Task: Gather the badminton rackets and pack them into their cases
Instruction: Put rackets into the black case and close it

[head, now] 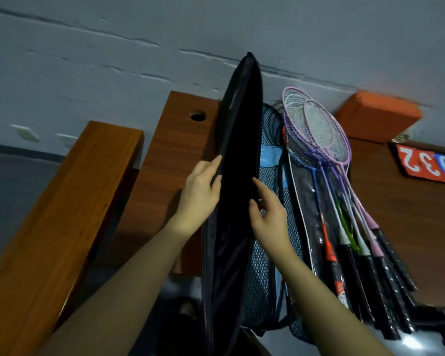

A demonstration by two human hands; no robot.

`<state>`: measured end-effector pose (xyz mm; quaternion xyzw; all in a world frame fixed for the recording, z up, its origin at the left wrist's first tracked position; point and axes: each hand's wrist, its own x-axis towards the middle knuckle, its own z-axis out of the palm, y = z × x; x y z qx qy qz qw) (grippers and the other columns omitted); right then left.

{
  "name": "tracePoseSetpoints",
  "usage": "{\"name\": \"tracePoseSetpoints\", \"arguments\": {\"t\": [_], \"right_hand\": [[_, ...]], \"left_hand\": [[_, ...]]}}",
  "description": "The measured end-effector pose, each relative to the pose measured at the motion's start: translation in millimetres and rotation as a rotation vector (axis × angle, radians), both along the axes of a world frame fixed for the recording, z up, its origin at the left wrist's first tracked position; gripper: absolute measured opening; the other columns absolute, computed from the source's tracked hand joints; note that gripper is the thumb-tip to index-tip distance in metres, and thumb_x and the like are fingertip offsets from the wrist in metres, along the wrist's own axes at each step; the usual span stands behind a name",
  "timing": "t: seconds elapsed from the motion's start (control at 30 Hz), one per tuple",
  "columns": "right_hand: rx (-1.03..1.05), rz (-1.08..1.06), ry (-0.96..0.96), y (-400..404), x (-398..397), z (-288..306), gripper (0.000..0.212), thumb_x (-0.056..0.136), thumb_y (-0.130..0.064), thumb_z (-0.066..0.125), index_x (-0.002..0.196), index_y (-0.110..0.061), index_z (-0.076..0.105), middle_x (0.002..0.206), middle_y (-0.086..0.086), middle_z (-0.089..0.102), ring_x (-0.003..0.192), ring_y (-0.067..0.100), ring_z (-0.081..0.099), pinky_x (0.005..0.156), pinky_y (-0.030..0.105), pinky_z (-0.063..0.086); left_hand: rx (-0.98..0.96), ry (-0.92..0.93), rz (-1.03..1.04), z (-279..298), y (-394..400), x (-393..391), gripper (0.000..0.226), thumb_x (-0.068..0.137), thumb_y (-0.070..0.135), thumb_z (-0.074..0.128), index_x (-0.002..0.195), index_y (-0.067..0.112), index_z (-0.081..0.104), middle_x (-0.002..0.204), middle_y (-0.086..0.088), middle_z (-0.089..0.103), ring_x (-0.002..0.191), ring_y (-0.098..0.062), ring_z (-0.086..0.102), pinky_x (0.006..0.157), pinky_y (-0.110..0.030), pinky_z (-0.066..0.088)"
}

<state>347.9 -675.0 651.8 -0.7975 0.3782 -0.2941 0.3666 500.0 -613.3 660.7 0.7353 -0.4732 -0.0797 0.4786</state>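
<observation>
Holding a long black racket case [238,160] upright between both hands, the person appears to be at the opening step: the case is spread along its edge so a racket can go in. The left hand [199,199] pinches the left lip of the case, thumb and fingers curled over the fabric. The right hand [269,217] touches the opposite lip with loosely bent fingers; whether it truly grips the cloth or only presses it I cannot tell.

The next move probably calls for freeing one hand, most likely the right, to reach for a racket while the other keeps the mouth of the case wide. The soft fabric will likely sag shut once released.

The badminton rackets [321,140] lie in a fanned bundle just right of the case on the wooden table [401,201], heads toward the wall, handles toward the person. Their frames are thin ovals in pink, lilac and blue, strung with fine white mesh; the shafts are slim and the black grips [370,278] look wrapped in glossy plastic film. Between the case and the rackets lies a blue mesh bag [266,278], open-weave and limp.

The black case is matte, soft cloth, narrow and tapering to a point at the top. Behind stand an orange block [378,115] and a red and blue number board [429,164].
</observation>
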Motion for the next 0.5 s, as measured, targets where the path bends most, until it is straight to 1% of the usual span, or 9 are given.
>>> {"name": "tracePoseSetpoints", "arguments": {"t": [0.07, 0.1, 0.17, 0.23, 0.3, 0.37, 0.4, 0.43, 0.5], "right_hand": [[0.02, -0.027, 0.011, -6.0, -3.9, -0.4, 0.047, 0.089, -0.002, 0.051, 0.134, -0.017, 0.047, 0.116, -0.004, 0.054, 0.103, 0.007, 0.053, 0.092, 0.032, 0.047], [0.037, -0.028, 0.025, -8.8, -5.1, -1.4, 0.048, 0.089, -0.004, 0.052, 0.134, -0.018, 0.046, 0.116, -0.004, 0.054, 0.102, 0.007, 0.053, 0.092, 0.031, 0.047], [0.115, -0.045, 0.032, -14.8, -4.6, -5.3, 0.049, 0.089, -0.007, 0.056, 0.134, -0.022, 0.047, 0.119, 0.0, 0.057, 0.102, 0.014, 0.057, 0.091, 0.033, 0.049], [0.197, -0.061, 0.013, -23.5, -0.5, -7.5, 0.05, 0.087, -0.01, 0.059, 0.133, -0.024, 0.048, 0.118, 0.002, 0.06, 0.103, 0.018, 0.06, 0.091, 0.04, 0.05], [0.241, -0.053, -0.014, -33.8, 3.0, -7.5, 0.049, 0.086, -0.01, 0.061, 0.132, -0.023, 0.049, 0.119, 0.001, 0.061, 0.105, 0.017, 0.061, 0.093, 0.041, 0.049], [0.261, -0.049, -0.055, -42.6, 2.2, -5.6, 0.047, 0.087, -0.008, 0.06, 0.131, -0.02, 0.051, 0.121, 0.0, 0.061, 0.107, 0.013, 0.06, 0.095, 0.035, 0.049], [0.246, -0.044, -0.075, -46.3, -0.5, -3.8, 0.046, 0.088, -0.006, 0.059, 0.131, -0.018, 0.052, 0.122, -0.002, 0.06, 0.108, 0.012, 0.059, 0.095, 0.029, 0.048], [0.201, -0.032, -0.095, -49.3, -4.6, -1.3, 0.044, 0.089, -0.005, 0.058, 0.131, -0.017, 0.052, 0.12, -0.003, 0.059, 0.107, 0.011, 0.058, 0.092, 0.022, 0.047], [0.06, 0.009, -0.124, -56.1, -14.6, 4.3, 0.042, 0.09, -0.005, 0.056, 0.131, -0.012, 0.05, 0.11, -0.005, 0.057, 0.099, 0.008, 0.056, 0.082, 0.011, 0.044]], "left_hand": [[-0.047, -0.017, -0.001, -2.5, 2.5, -3.2, 0.044, 0.09, 0.004, 0.052, 0.134, 0.006, 0.045, 0.107, -0.007, 0.056, 0.089, -0.01, 0.053, 0.076, -0.017, 0.042], [-0.062, -0.01, 0.004, -3.7, 3.2, -5.2, 0.044, 0.09, 0.004, 0.052, 0.134, 0.007, 0.045, 0.108, -0.007, 0.057, 0.089, -0.01, 0.054, 0.075, -0.018, 0.044], [-0.091, 0.013, 0.016, -4.8, 3.7, -10.4, 0.043, 0.09, 0.005, 0.054, 0.132, 0.007, 0.047, 0.108, -0.005, 0.057, 0.093, -0.011, 0.056, 0.075, -0.023, 0.048], [-0.115, 0.021, 0.03, -4.6, 3.2, -16.4, 0.041, 0.089, 0.006, 0.054, 0.13, 0.006, 0.05, 0.108, -0.005, 0.058, 0.096, -0.011, 0.058, 0.075, -0.026, 0.052], [-0.131, 0.03, 0.037, -3.5, 1.3, -21.7, 0.04, 0.089, 0.008, 0.054, 0.129, 0.005, 0.051, 0.108, -0.005, 0.059, 0.094, -0.01, 0.059, 0.073, -0.021, 0.051], [-0.139, 0.025, 0.052, 0.7, -2.0, -26.3, 0.039, 0.089, 0.006, 0.054, 0.128, 0.003, 0.051, 0.104, -0.003, 0.058, 0.083, 0.001, 0.054, 0.067, -0.007, 0.042], [-0.142, 0.026, 0.059, 3.7, -4.9, -28.7, 0.039, 0.089, 0.005, 0.055, 0.128, 0.002, 0.051, 0.102, -0.002, 0.057, 0.077, 0.004, 0.051, 0.064, -0.003, 0.038], [-0.147, 0.027, 0.06, 6.3, -8.2, -31.1, 0.04, 0.089, 0.005, 0.055, 0.128, 0.002, 0.051, 0.101, -0.001, 0.057, 0.073, 0.006, 0.05, 0.061, -0.003, 0.036], [-0.15, 0.017, 0.067, 9.2, -16.6, -38.2, 0.04, 0.089, 0.006, 0.055, 0.128, 0.002, 0.051, 0.099, 0.002, 0.055, 0.07, 0.005, 0.049, 0.059, -0.005, 0.036]]}}
